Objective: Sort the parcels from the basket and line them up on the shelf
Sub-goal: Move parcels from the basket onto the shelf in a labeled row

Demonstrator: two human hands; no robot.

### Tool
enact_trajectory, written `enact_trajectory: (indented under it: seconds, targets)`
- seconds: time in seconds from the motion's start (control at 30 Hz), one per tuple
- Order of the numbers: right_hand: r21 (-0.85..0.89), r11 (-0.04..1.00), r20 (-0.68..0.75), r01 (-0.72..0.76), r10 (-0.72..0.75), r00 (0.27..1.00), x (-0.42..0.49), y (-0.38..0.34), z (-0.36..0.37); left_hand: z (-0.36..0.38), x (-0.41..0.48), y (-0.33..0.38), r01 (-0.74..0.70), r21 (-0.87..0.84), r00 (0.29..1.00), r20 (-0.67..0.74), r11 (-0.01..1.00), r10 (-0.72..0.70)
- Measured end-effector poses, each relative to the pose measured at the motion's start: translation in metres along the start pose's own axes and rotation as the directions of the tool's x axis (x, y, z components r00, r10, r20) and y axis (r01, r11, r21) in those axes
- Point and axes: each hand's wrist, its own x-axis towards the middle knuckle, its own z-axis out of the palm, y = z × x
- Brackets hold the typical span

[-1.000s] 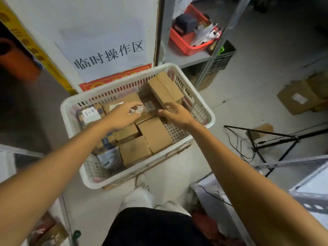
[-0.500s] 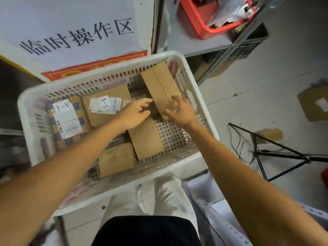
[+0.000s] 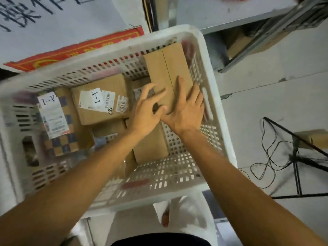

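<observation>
Both hands are down in the white plastic basket [image 3: 211,71], on the long cardboard box [image 3: 165,68] that leans tilted in the far right corner; the right hand [image 3: 184,112] lies flat on its right half, fingers straight and a bit fanned, just pressing; the left hand [image 3: 145,110] has its fingers spread and bent like a claw, tips on the box's left half and thumb at the near end (can't honestly tell if it's clamping the box or only touching it). The rest of the parcels sit in the basket too: a brown parcel with an A-1 label [image 3: 101,102] left of the hands; a checkered parcel [image 3: 60,144], also labelled A-1, further left; a plain brown box [image 3: 150,144] flat on the basket floor, partly under the wrists. The grey shelf [image 3: 221,15] is beyond the basket's far right corner; a black tripod [image 3: 298,160] and a loose cable [image 3: 266,157] sit on the floor to the right, with a small cardboard box [image 3: 317,137] behind them.
</observation>
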Motion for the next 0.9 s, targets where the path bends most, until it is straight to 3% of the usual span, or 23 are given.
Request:
enact_trajectory:
  seconds: [0.1,0.33,0.5,0.63,0.77,0.9]
  targets:
    - [0.0,1.0,0.041,-0.003,0.003,0.999,0.001,0.001,-0.004,-0.005,0.004,-0.002,-0.019,0.017,0.999,0.026,1.0,0.018]
    - [-0.027,0.997,0.086,-0.066,0.069,0.994,-0.016,-0.024,-0.024,-0.041,-0.01,-0.004,-0.115,0.082,0.967,0.239,0.99,0.092]
    - [0.253,0.952,0.192,-0.172,0.124,0.973,-0.045,-0.025,-0.033,-0.076,-0.038,-0.016,-0.033,0.041,0.972,0.235,0.999,0.022]
    - [0.482,0.855,0.26,-0.19,0.067,0.963,-0.078,-0.042,-0.035,-0.104,-0.066,-0.033,0.004,0.077,0.96,0.28,0.997,-0.025]
    - [0.736,0.627,0.295,-0.256,0.045,0.955,-0.106,-0.07,-0.043,-0.141,-0.095,-0.043,0.085,0.011,0.951,0.299,0.996,-0.084]
    - [0.838,0.488,0.304,-0.243,-0.048,0.951,-0.132,-0.096,-0.074,-0.183,-0.117,-0.041,0.234,-0.307,0.962,0.214,0.923,-0.172]
